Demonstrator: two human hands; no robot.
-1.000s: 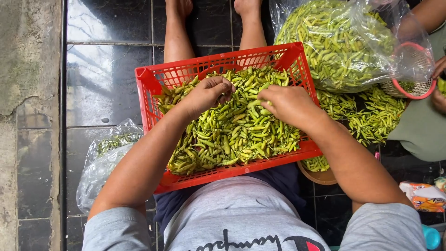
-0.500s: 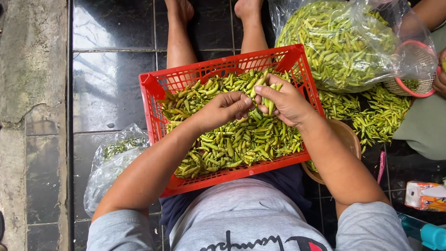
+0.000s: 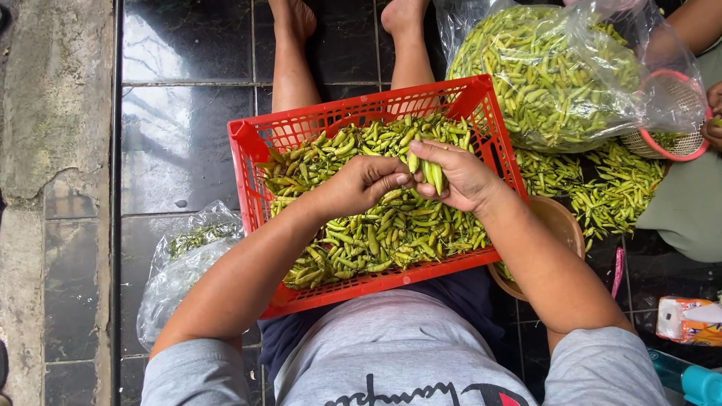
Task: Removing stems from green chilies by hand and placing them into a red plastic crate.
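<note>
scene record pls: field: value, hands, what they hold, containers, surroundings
left hand: over the red crate, fingertips meeting the right hand
right hand: grip closed on a few green chillies
crate contents: pile of green chillies
clear bag: full of chillies, right of crate
loose chillies: on the floor under that bag
brown bowl: under right forearm
small bag: left of crate
floor: dark wet tiles

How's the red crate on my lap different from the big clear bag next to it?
The red crate is a rigid, open lattice box; the clear bag is soft, crinkled plastic. The crate lies across the lap, holding a shallow layer; the bag sits on the floor, bulging full. Both hold green chillies.
</note>
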